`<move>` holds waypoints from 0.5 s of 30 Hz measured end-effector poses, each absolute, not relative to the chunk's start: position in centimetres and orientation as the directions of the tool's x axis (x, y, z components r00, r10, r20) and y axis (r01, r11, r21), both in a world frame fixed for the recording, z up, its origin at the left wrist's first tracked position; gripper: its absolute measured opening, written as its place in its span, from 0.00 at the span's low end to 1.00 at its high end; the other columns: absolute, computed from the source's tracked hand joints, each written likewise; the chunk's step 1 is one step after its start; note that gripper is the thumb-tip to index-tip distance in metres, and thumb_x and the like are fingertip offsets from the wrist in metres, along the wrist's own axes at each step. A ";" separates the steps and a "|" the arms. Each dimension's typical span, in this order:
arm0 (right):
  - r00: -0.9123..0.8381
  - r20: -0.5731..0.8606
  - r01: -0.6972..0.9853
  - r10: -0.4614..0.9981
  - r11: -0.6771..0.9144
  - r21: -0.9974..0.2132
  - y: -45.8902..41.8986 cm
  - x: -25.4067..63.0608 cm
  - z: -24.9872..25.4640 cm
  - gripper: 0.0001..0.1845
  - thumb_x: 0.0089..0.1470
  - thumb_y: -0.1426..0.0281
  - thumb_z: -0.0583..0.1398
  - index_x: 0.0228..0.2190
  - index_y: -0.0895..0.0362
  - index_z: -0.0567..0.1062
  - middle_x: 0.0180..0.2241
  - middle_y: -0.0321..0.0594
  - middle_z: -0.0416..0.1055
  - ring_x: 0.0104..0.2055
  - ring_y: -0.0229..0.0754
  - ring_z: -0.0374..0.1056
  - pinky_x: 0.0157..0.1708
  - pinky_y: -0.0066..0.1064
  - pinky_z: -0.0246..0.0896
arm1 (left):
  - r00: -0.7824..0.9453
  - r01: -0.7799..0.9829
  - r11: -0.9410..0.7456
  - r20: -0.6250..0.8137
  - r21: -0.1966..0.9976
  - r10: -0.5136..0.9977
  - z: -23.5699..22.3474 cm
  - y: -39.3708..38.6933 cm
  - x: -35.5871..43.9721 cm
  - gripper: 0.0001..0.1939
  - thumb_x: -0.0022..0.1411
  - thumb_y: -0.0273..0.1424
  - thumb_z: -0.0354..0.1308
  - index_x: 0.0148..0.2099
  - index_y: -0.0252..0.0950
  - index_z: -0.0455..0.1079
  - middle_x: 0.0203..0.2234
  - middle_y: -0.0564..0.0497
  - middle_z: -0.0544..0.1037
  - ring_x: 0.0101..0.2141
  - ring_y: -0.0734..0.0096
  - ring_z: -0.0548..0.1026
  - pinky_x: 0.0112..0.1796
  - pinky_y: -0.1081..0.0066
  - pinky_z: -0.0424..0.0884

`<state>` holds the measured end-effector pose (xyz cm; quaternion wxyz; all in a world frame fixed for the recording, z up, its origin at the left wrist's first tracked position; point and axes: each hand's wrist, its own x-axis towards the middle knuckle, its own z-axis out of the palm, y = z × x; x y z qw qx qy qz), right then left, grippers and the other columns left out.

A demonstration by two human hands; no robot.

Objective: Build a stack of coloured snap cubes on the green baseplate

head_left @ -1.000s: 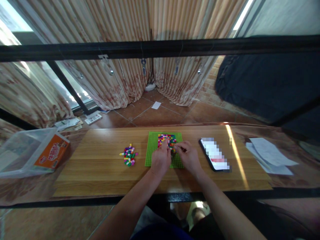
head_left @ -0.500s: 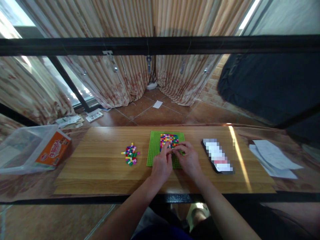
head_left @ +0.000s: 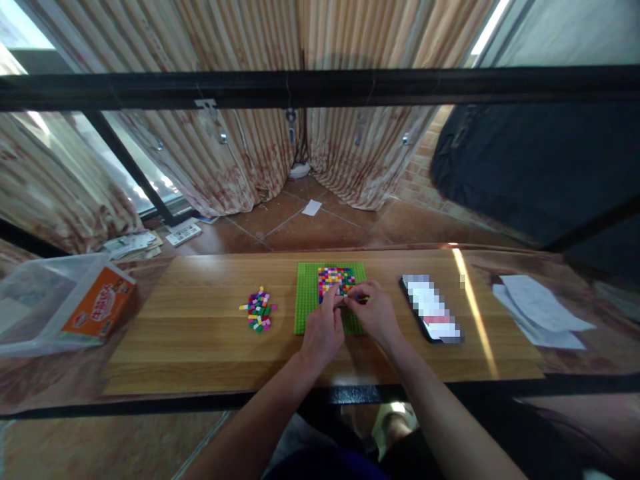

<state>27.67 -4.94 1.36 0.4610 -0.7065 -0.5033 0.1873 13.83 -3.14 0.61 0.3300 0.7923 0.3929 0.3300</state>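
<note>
A green studded baseplate [head_left: 306, 300] lies on the wooden board in front of me. A block of small multicoloured bricks [head_left: 336, 275] covers its upper middle and right. My left hand [head_left: 324, 327] rests over the lower part of those bricks, fingers closed together and the tips at the bricks. From the right, my right hand [head_left: 375, 313] meets it, thumb and index finger pinched close to the left fingertips. Whatever sits between the fingers is too small and covered to make out. Left of the plate is a loose pile of coloured bricks [head_left: 259, 311].
A phone [head_left: 431, 310] with a blurred screen lies right of the plate, and paper sheets [head_left: 545, 307] lie farther right. At the left stands a clear plastic bin [head_left: 45, 293] with an orange label. A black bar [head_left: 320, 87] crosses above the table before the curtains.
The view has shifted slightly, so the scene sits a little farther left. Both hands stay together over the bricks, with only a small shift of the right fingers.
</note>
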 end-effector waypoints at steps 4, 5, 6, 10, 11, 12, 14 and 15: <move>0.420 0.135 0.489 0.897 -0.098 -0.867 -5.0 28.2 0.8 0.08 0.44 0.64 0.64 0.25 0.56 0.77 0.32 0.39 0.72 0.33 0.40 0.69 0.36 0.33 0.65 | 0.472 0.401 -0.474 0.266 0.784 0.840 0.4 -3.2 13.8 0.29 0.63 0.20 0.46 0.65 0.42 0.50 0.48 0.48 0.77 0.47 0.65 0.76 0.48 0.61 0.72; 0.423 0.105 0.469 0.900 -0.118 -0.875 -5.0 28.3 0.7 0.10 0.44 0.62 0.64 0.25 0.56 0.77 0.31 0.39 0.73 0.32 0.41 0.69 0.35 0.33 0.64 | 0.472 0.401 -0.471 0.263 0.786 0.841 0.4 -3.2 13.9 0.29 0.63 0.20 0.46 0.65 0.42 0.49 0.47 0.48 0.77 0.46 0.65 0.76 0.48 0.61 0.72; 0.433 0.079 0.451 0.898 -0.140 -0.882 -5.0 28.4 0.6 0.12 0.44 0.60 0.63 0.26 0.56 0.78 0.29 0.39 0.74 0.31 0.41 0.69 0.35 0.33 0.64 | 0.471 0.404 -0.467 0.259 0.787 0.843 0.4 -3.3 13.9 0.29 0.63 0.21 0.45 0.65 0.41 0.49 0.48 0.48 0.77 0.46 0.65 0.76 0.47 0.60 0.72; 0.514 0.040 0.420 0.857 -0.211 -0.883 -4.7 28.2 0.5 0.17 0.45 0.56 0.61 0.25 0.57 0.78 0.27 0.41 0.75 0.29 0.42 0.69 0.32 0.32 0.62 | 0.458 0.409 -0.453 0.251 0.792 0.853 0.1 -3.5 13.9 0.29 0.64 0.21 0.45 0.65 0.40 0.48 0.49 0.47 0.76 0.48 0.64 0.75 0.48 0.60 0.71; 0.529 0.041 0.418 0.848 -0.218 -0.882 -4.6 28.1 0.5 0.17 0.44 0.56 0.62 0.25 0.57 0.77 0.27 0.41 0.75 0.28 0.42 0.69 0.31 0.32 0.62 | 0.458 0.403 -0.452 0.252 0.795 0.852 0.0 -3.5 13.8 0.29 0.64 0.21 0.45 0.65 0.40 0.47 0.49 0.47 0.76 0.48 0.64 0.75 0.49 0.60 0.71; 0.539 0.041 0.418 0.841 -0.225 -0.880 -4.5 27.9 0.5 0.16 0.43 0.56 0.62 0.24 0.58 0.77 0.27 0.41 0.75 0.28 0.41 0.69 0.31 0.32 0.62 | 0.460 0.394 -0.453 0.255 0.799 0.850 0.0 -3.5 13.8 0.29 0.64 0.21 0.44 0.65 0.40 0.47 0.50 0.46 0.76 0.48 0.64 0.75 0.49 0.60 0.71; 0.557 0.041 0.412 0.830 -0.233 -0.881 -4.4 27.7 0.4 0.16 0.41 0.56 0.63 0.24 0.58 0.76 0.26 0.41 0.75 0.28 0.42 0.68 0.30 0.32 0.61 | 0.471 0.374 -0.459 0.261 0.806 0.842 0.0 -3.5 13.8 0.29 0.64 0.21 0.44 0.66 0.40 0.46 0.51 0.47 0.75 0.49 0.65 0.74 0.50 0.61 0.71; 0.565 0.036 0.402 0.824 -0.237 -0.885 -4.4 27.6 0.3 0.16 0.41 0.56 0.63 0.24 0.57 0.76 0.26 0.41 0.75 0.27 0.42 0.68 0.30 0.32 0.61 | 0.478 0.366 -0.461 0.262 0.808 0.839 0.0 -3.5 13.9 0.30 0.63 0.21 0.44 0.66 0.40 0.46 0.51 0.47 0.75 0.49 0.65 0.74 0.50 0.61 0.70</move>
